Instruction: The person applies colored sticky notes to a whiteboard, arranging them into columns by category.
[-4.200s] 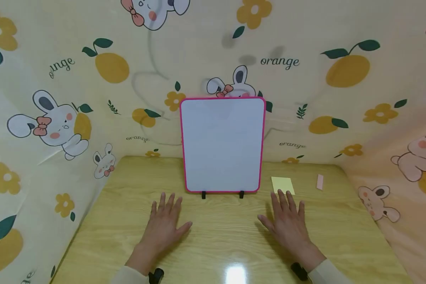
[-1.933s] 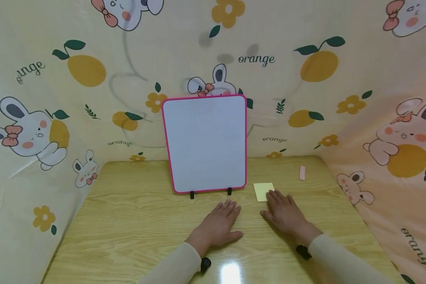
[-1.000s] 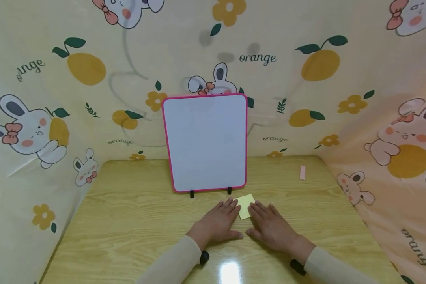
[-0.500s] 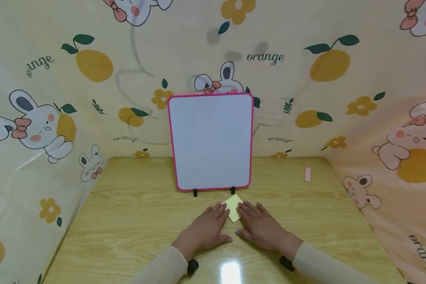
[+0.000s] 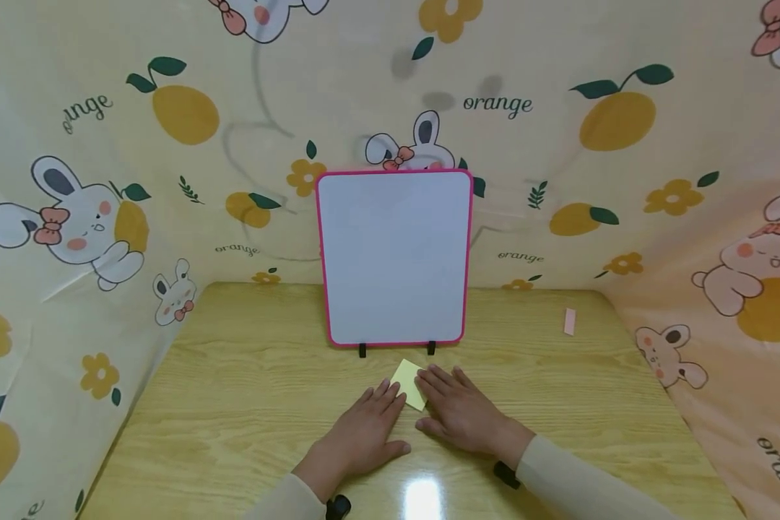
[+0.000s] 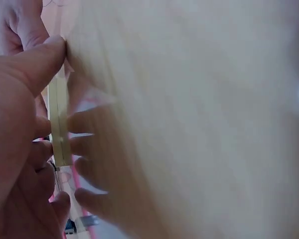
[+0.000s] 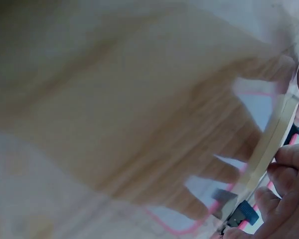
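Note:
A small yellow pad of sticky notes (image 5: pixel 406 378) lies turned at an angle on the wooden table, just in front of the whiteboard (image 5: pixel 396 260). My left hand (image 5: pixel 364 427) lies palm down with its fingertips at the pad's lower left edge. Across from it, my right hand (image 5: pixel 463 413) touches the right side, its fingers straight and covering a corner. Both wrist views show the pad edge-on, as a thin yellow strip (image 6: pixel 59 119) beside the left fingers and a pale band (image 7: pixel 269 142) beside the right ones. Neither hand curls round it.
The pink-framed whiteboard stands upright on small black feet (image 5: pixel 432 348). Farther right, a narrow pale pink strip (image 5: pixel 569 322) lies on the table (image 5: pixel 247 390). Patterned cloth (image 5: pixel 377 87) walls in the back and sides.
The right hand has slid the sticky-note pad left from beside the whiteboard to in front of it, turning it. The left hand has come in to touch its other side. The view has shifted slightly.

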The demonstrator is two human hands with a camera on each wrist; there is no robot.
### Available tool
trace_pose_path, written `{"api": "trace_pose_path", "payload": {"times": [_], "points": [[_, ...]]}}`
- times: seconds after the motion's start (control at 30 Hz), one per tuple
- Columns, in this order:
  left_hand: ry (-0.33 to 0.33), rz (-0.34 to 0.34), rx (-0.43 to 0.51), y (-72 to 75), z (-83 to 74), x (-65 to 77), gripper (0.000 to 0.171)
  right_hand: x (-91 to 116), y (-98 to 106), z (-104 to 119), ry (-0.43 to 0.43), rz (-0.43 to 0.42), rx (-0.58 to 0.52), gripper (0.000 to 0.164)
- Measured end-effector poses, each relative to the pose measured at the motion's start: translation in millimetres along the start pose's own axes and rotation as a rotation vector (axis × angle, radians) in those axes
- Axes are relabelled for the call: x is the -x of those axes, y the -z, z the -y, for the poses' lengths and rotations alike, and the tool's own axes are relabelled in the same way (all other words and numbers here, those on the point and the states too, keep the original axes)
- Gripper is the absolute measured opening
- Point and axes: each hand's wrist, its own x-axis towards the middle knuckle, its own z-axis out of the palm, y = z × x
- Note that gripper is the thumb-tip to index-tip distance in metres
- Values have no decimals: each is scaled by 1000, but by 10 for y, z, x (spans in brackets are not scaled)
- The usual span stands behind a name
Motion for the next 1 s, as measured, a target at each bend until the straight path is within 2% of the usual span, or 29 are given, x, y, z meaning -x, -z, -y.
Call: {"api": "trace_pose_path", "payload": {"times": [0.23, 0.43, 0.67, 1.0], "points": [[22, -3, 51, 18, -10, 167, 76, -92, -4, 41, 23, 5, 4, 74], [14, -35, 38, 22, -36, 255, 71, -181, -25, 86, 18, -38, 1, 64], [24, -46, 26, 16, -52, 263, 71, -206, -21, 92, 16, -56, 4, 51], [46, -55, -9, 49, -115, 298, 71, -163, -24, 138, -1, -30, 63, 59]]}}
